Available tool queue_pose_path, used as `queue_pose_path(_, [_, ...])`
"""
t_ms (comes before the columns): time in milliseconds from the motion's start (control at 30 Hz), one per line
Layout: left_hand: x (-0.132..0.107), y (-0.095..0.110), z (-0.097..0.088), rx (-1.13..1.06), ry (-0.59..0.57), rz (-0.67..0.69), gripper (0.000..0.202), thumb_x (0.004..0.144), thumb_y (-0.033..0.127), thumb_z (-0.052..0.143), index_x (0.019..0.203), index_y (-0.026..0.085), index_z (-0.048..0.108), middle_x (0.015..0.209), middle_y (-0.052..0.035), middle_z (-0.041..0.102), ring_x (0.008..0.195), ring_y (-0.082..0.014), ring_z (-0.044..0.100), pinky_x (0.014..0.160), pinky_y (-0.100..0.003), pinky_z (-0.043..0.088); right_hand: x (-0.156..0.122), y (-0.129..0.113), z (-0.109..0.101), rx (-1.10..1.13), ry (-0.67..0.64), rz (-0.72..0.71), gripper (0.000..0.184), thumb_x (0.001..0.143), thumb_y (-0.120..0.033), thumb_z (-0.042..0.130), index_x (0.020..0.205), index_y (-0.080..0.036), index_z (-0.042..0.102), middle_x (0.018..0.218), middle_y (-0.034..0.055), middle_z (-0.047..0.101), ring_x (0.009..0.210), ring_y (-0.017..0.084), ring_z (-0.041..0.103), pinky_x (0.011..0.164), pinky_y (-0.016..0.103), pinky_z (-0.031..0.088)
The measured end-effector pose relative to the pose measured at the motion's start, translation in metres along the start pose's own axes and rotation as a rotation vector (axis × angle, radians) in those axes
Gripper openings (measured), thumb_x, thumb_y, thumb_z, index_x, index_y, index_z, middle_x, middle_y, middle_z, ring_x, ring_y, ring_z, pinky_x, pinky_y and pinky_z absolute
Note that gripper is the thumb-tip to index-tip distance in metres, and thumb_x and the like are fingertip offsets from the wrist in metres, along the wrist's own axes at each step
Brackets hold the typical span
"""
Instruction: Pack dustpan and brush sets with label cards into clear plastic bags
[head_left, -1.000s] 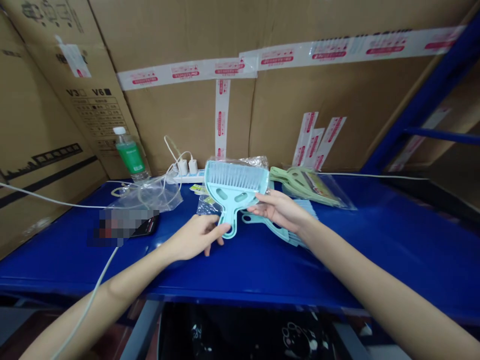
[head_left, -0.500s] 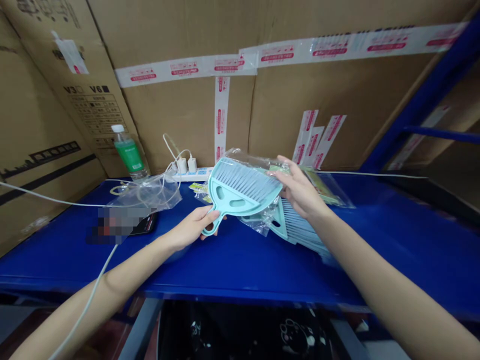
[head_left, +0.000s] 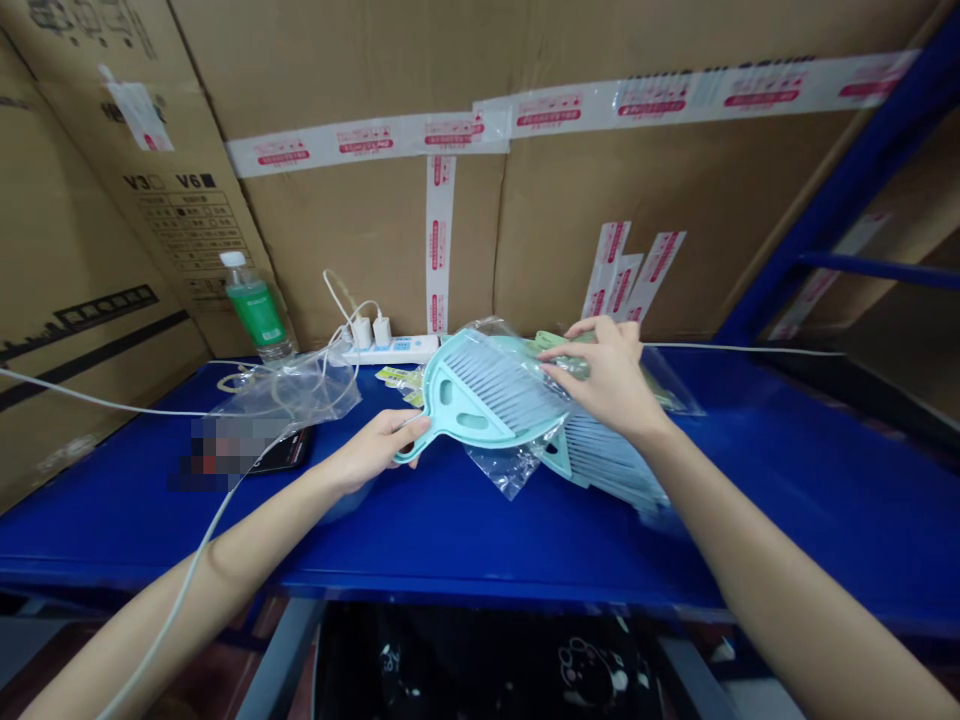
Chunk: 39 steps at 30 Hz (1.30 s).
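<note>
Cardboard [head_left: 360, 230] stands behind the blue table [head_left: 450, 545]; the power strip [head_left: 401, 350] lies along its foot. Brush set [head_left: 495, 390] is in front of the strip and to its right, tilted, bristles rightward. My left hand [head_left: 375, 447] is clamped on its handle. My right hand [head_left: 619, 385], well right of the strip, is at the bristle end, by a clear bag [head_left: 506, 473]; cannot tell whether it pinches the plastic. Second set [head_left: 611, 455] lies right of the strip, nearer me. Bottle [head_left: 259, 315]: left of the strip.

From my remote seat, I see that the left hand [head_left: 379, 448] and the right hand [head_left: 616, 382] are bare; the slim left forearm [head_left: 251, 545] and right forearm [head_left: 765, 545] are also uncovered.
</note>
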<state>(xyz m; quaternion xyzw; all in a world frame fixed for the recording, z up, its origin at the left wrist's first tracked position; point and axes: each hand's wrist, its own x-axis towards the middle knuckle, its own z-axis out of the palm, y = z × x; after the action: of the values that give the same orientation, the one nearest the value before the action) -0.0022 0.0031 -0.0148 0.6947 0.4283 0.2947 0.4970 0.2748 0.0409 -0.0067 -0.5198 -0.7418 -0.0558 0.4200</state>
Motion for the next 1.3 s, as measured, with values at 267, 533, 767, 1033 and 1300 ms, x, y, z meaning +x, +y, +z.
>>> queue_pose_path(267, [-0.002, 0.002, -0.002, -0.018, 0.017, -0.001, 0.046, 0.072, 0.059, 0.058, 0.056, 0.017, 0.047, 0.050, 0.0047, 0.042, 0.048, -0.0082, 0.038, 0.045, -0.021, 0.025, 0.003, -0.007, 0.000, 0.577, -0.526, 0.206, 0.038, 0.079, -0.043, 0.054, 0.104, -0.019, 0.068, 0.081, 0.0048, 0.069, 0.068, 0.019, 0.059, 0.066, 0.037, 0.051])
queue_pose_path(533, [-0.001, 0.002, -0.005, 0.074, 0.143, 0.082, 0.037, 0.077, 0.054, 0.054, 0.069, 0.018, 0.053, 0.058, 0.0029, 0.050, 0.051, -0.0107, 0.046, 0.053, -0.024, 0.039, -0.002, -0.011, 0.001, 1.064, -0.787, 0.402, 0.032, 0.080, -0.034, 0.057, 0.109, -0.020, 0.061, 0.097, 0.0066, 0.069, 0.085, 0.017, 0.065, 0.079, 0.033, 0.054])
queue_pose_path(767, [-0.013, 0.000, -0.005, 0.847, 0.532, 0.792, 0.057, 0.076, 0.067, 0.050, 0.111, 0.022, 0.055, 0.119, -0.0116, 0.053, 0.110, -0.0279, 0.045, 0.097, -0.047, 0.033, 0.000, -0.007, 0.008, 1.081, -0.621, 0.500, 0.027, 0.079, -0.027, 0.058, 0.105, -0.020, 0.060, 0.097, 0.0074, 0.069, 0.089, 0.019, 0.065, 0.082, 0.036, 0.055])
queue_pose_path(1033, [-0.018, -0.001, 0.001, 1.082, 0.515, 0.974, 0.020, 0.080, 0.029, 0.063, 0.098, 0.038, 0.067, 0.109, 0.0000, 0.066, 0.108, -0.0231, 0.049, 0.097, -0.044, 0.034, -0.004, -0.021, 0.014, 1.153, -0.586, 0.557, 0.039, 0.075, -0.027, 0.064, 0.112, -0.018, 0.055, 0.100, 0.0090, 0.069, 0.092, 0.020, 0.065, 0.081, 0.035, 0.054])
queue_pose_path(1300, [-0.022, 0.008, -0.014, 0.943, 0.309, 0.619, 0.030, 0.090, 0.026, 0.041, 0.087, 0.025, 0.071, 0.104, -0.0063, 0.070, 0.082, -0.0198, 0.064, 0.071, -0.033, 0.048, 0.003, -0.013, 0.004, 1.108, -0.538, 0.620, 0.029, 0.082, -0.019, 0.053, 0.110, -0.018, 0.057, 0.095, 0.0079, 0.070, 0.086, 0.019, 0.067, 0.082, 0.036, 0.055])
